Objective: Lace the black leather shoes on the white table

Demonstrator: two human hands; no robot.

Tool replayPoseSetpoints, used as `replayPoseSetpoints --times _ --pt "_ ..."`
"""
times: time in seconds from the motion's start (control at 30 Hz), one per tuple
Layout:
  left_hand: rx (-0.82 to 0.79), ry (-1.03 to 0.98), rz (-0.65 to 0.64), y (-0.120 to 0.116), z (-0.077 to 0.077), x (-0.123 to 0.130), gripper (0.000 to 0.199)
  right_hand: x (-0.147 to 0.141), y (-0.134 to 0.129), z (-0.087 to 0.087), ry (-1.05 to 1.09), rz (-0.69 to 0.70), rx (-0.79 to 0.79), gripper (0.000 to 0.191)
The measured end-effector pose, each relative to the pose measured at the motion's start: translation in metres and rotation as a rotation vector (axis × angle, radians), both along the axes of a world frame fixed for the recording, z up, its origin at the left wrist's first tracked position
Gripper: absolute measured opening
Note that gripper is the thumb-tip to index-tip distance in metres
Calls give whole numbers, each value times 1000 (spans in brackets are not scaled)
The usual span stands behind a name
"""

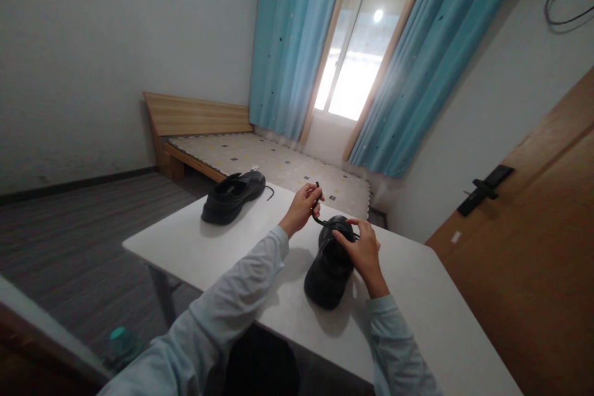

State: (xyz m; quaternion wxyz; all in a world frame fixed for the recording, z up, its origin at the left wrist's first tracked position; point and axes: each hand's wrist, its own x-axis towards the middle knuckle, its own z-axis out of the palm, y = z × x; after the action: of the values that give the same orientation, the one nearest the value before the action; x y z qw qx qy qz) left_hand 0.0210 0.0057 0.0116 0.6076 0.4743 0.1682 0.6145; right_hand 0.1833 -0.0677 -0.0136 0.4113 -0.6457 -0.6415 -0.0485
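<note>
A black shoe (328, 278) stands on the white table (408, 297) with its heel towards me. Pinched in my left hand (304, 207), to the left of the shoe's front part, is a black shoelace (317, 218) that runs down to the shoe. My right hand (362, 246) lies over the right side of the shoe's opening, thumb and fingers closed around its upper. Part of the lacing is hidden by the right hand. Farther left, a second black shoe (227, 201) rests on its own, with a loose lace end (270, 193) beside its toe.
Behind the table is a bed with a patterned mattress (278, 161) and a wooden headboard (199, 114). A wooden door (533, 247) with a black handle is at the right. Blue curtains (297, 43) hang by the window. A green-capped bottle (121, 340) is at lower left.
</note>
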Motion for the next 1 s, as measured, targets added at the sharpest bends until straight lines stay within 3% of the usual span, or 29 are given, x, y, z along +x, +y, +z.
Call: replayPoseSetpoints --times 0.13,0.23,0.5,0.6,0.7,0.77,0.9,1.0 --pt "111 215 10 4 5 -7 31 2 3 -5 112 -45 -42 51" --pt "201 376 -1 10 20 -19 28 4 7 -11 225 19 1 54" --pt "432 746 -146 17 104 -41 22 3 10 -14 417 91 -80 68" --pt "375 670 -139 17 132 -40 23 3 10 -13 439 98 -94 69" --pt "288 415 46 24 152 -37 22 3 10 -15 442 109 -86 71" --pt "290 304 98 32 163 -37 18 4 11 -16 432 108 -73 71" --pt "395 348 69 40 190 -36 14 3 10 -14 446 108 -67 76" --pt "474 465 76 31 209 -31 12 2 9 -12 470 99 -89 85"
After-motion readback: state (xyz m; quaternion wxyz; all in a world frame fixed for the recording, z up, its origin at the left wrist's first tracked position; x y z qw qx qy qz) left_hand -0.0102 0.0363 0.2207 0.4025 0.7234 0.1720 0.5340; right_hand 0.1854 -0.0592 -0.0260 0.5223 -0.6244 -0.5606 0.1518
